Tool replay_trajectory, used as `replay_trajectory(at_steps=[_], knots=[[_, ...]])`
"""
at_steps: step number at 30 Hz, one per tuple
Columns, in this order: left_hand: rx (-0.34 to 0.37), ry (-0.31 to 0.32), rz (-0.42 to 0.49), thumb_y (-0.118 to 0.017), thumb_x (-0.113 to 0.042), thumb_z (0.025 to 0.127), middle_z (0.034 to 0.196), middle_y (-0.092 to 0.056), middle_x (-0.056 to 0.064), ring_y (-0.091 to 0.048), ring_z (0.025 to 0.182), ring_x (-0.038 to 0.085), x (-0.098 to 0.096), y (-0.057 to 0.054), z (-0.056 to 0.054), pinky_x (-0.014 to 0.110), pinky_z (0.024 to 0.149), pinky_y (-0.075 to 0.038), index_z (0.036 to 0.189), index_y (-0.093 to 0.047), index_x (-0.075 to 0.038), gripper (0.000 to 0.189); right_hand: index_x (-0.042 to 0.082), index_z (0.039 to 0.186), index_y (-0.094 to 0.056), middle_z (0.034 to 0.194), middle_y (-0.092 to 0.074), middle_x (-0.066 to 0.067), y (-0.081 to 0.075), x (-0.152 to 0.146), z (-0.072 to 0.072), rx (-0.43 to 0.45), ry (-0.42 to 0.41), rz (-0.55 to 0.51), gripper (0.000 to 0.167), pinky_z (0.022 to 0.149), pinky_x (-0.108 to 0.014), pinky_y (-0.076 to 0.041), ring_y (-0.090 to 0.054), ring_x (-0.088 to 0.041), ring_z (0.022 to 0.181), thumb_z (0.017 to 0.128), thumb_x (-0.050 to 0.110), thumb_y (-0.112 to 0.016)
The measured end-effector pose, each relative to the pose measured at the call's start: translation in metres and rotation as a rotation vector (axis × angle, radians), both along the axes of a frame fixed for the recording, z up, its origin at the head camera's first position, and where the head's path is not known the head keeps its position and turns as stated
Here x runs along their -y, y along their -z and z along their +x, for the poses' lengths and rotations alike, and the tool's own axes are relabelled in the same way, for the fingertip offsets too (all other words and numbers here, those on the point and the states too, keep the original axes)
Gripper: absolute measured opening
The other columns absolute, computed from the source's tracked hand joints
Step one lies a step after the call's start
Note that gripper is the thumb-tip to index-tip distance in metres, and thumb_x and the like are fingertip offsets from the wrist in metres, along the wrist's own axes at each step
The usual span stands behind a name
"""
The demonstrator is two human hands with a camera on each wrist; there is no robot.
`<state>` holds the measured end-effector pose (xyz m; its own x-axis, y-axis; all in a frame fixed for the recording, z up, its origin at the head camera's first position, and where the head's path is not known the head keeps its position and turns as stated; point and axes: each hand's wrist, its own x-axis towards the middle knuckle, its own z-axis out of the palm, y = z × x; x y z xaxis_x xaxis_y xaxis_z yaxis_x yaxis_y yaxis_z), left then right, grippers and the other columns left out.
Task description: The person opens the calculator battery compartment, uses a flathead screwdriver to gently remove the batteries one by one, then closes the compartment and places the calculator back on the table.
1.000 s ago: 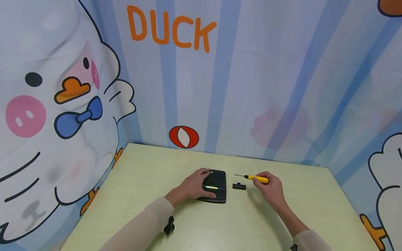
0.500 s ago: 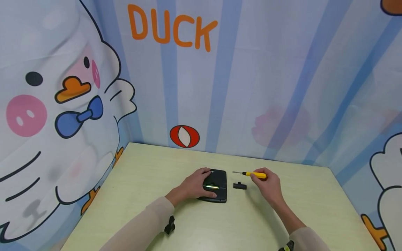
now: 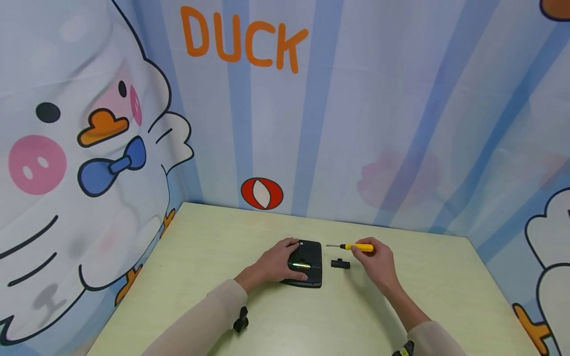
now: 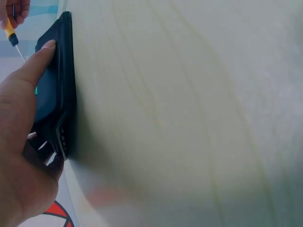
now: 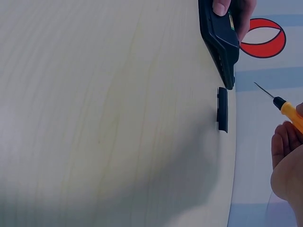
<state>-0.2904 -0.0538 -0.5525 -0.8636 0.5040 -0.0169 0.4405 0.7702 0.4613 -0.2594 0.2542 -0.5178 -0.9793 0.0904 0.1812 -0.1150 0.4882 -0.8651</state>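
The black device (image 3: 313, 255) lies on the table in front of me, and it is the one container here: a slot in its upper face holds a shiny, greenish-yellow bar (image 3: 301, 265) (it looks like a battery, though it is too small to be sure). My left hand (image 3: 273, 262) grips the device from its left side, fingers at the far edge and thumb pressed on the upper face nearer me.

To the device's right, apart from it, a small black cover (image 3: 340, 264) with a tab on its far side lies on the table. My right hand (image 3: 379, 264) pinches a yellow-handled screwdriver (image 3: 359, 247) above the tabletop, its thin metal shaft pointing left toward the device, the tip near the device's edge without touching it.

The table (image 3: 285, 324) is pale yellow-green with a faint grain, and my hands throw soft shadows across it. Behind it hangs a backdrop (image 3: 378, 104) in blue and white stripes, with orange letters (image 3: 245, 42) spelling DUCK and a red oval (image 3: 261, 193) low down, just above the table's far edge. A big white cartoon duck (image 3: 107, 212) with a blue bow tie (image 3: 111, 168) fills the left side.
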Motion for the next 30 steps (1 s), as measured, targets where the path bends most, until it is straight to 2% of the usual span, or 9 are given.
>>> replay_trajectory(at_steps=[12, 30], knots=[[0.002, 0.002, -0.006, -0.078, -0.070, 0.085, 0.170, -0.034, 0.009, -0.034, 0.155, 0.028, 0.001, 0.001, -0.001, 0.047, 0.121, -0.039, 0.162, -0.043, -0.007, 0.105, 0.000, 0.117, -0.071, 0.113, -0.072, -0.018, -0.006, 0.011, 0.001, 0.013, -0.028, -0.027, 0.030, 0.079, -0.016, -0.056, -0.069, -0.025, 0.094, 0.101, 0.024, -0.076], [0.006, 0.004, -0.018, -0.077, -0.069, 0.086, 0.170, -0.034, 0.009, -0.034, 0.156, 0.028, 0.000, 0.000, -0.001, 0.046, 0.122, -0.038, 0.163, -0.043, -0.007, 0.105, 0.002, 0.116, -0.071, 0.112, -0.072, -0.015, -0.015, 0.026, 0.002, -0.048, -0.060, -0.035, 0.027, 0.082, -0.017, -0.058, -0.071, -0.028, 0.102, 0.100, 0.023, -0.077]])
